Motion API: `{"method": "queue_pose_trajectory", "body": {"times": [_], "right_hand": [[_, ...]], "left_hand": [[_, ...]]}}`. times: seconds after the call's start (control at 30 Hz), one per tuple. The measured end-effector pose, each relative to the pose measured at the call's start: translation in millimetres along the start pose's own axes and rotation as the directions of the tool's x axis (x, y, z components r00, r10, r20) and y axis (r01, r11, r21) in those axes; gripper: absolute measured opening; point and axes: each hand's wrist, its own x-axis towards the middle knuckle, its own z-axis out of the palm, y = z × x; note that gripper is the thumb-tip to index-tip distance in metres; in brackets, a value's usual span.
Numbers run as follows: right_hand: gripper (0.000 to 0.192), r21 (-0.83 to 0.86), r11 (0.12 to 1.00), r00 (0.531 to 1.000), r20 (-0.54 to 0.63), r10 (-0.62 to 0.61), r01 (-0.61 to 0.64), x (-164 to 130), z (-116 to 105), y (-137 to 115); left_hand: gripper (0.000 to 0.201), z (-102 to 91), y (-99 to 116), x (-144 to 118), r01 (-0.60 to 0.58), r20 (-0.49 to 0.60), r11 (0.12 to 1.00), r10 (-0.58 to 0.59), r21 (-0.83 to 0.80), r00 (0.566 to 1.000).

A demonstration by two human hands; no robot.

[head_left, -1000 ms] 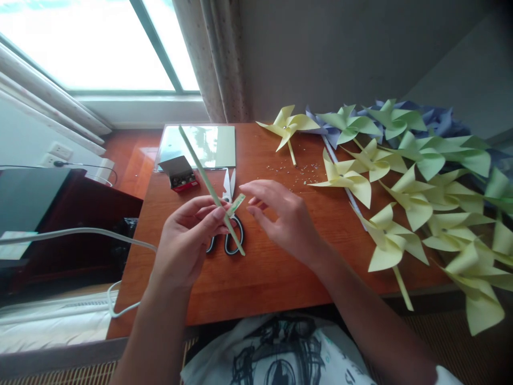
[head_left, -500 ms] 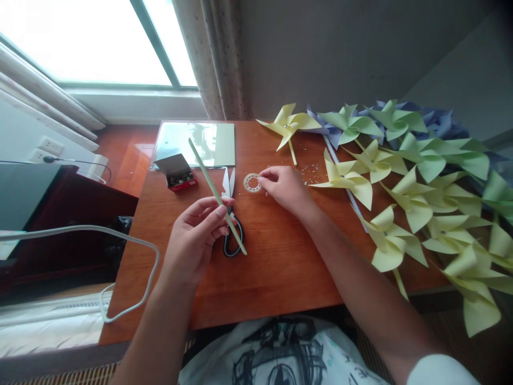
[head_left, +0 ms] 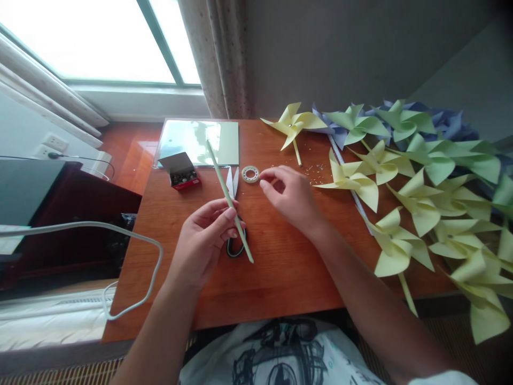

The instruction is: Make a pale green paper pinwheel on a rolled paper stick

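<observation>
My left hand (head_left: 206,230) pinches a thin pale green paper stick (head_left: 225,187) between thumb and fingers, slanting from upper left to lower right. Under the stick lie scissors (head_left: 233,184) with dark handles, partly hidden by the stick and my fingers. A roll of tape (head_left: 244,175) rests flat on the table. Just right of it is my right hand (head_left: 294,198), thumb and forefinger slightly apart, with nothing visible between them.
Left of the scissors, an open red box (head_left: 185,181) holds small metallic pieces. Behind it lies a glossy pack of paper sheets (head_left: 230,141). Several yellow pinwheels (head_left: 395,243), plus green and blue ones, crowd the table's right side. A white cable (head_left: 154,278) hangs over the left edge.
My right hand has let go of the tape roll, which now lies flat, and its fingers have parted. The left hand keeps the stick, and the view has shifted slightly.
</observation>
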Motion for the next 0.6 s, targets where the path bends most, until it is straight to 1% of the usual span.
{"method": "queue_pose_trajectory", "body": {"times": [0.03, 0.1, 0.17, 0.23, 0.3, 0.4, 0.47, 0.53, 0.6], "right_hand": [[0.010, 0.108, 0.994, 1.000, 0.015, 0.002, -0.003, -11.9, -6.3, -3.7], [0.011, 0.296, 0.952, 0.994, 0.099, 0.049, -0.076, -34.6, -17.5, -10.1], [0.012, 0.411, 0.893, 0.975, 0.196, 0.107, -0.181, -53.2, -26.0, -13.9], [0.011, 0.505, 0.822, 0.957, 0.244, 0.159, -0.265, -66.7, -31.5, -14.8], [0.011, 0.585, 0.748, 0.947, 0.251, 0.199, -0.312, -75.7, -34.6, -13.1], [0.011, 0.663, 0.675, 0.945, 0.198, 0.260, -0.325, -83.7, -36.3, -8.1], [0.012, 0.700, 0.638, 0.943, 0.178, 0.281, -0.322, -86.8, -36.0, -5.2], [0.013, 0.722, 0.611, 0.942, 0.188, 0.279, -0.325, -88.7, -35.0, -3.5], [0.014, 0.716, 0.614, 0.940, 0.198, 0.276, -0.332, -89.8, -33.6, -2.9]], "left_hand": [[0.025, 2.7, -0.7, -1.1, 0.010, 0.014, 1.000, -0.010, 0.004, 1.000], [0.024, 9.8, -1.9, -3.8, 0.030, 0.054, 0.999, -0.031, 0.022, 0.998], [0.022, 18.1, -3.6, -6.9, 0.033, 0.104, 0.999, -0.036, 0.035, 0.994], [0.019, 26.3, -6.3, -9.8, 0.027, 0.148, 0.999, -0.034, 0.048, 0.988], [0.018, 32.9, -10.3, -12.1, 0.023, 0.180, 0.997, -0.037, 0.077, 0.983], [0.018, 39.6, -17.3, -13.5, 0.014, 0.220, 0.993, -0.039, 0.115, 0.975], [0.018, 42.3, -21.3, -13.3, 0.007, 0.256, 0.993, -0.037, 0.116, 0.966], [0.019, 43.9, -24.2, -12.7, -0.002, 0.282, 0.993, -0.032, 0.118, 0.959], [0.020, 44.5, -25.9, -12.4, -0.016, 0.285, 0.992, -0.021, 0.127, 0.958]]}}
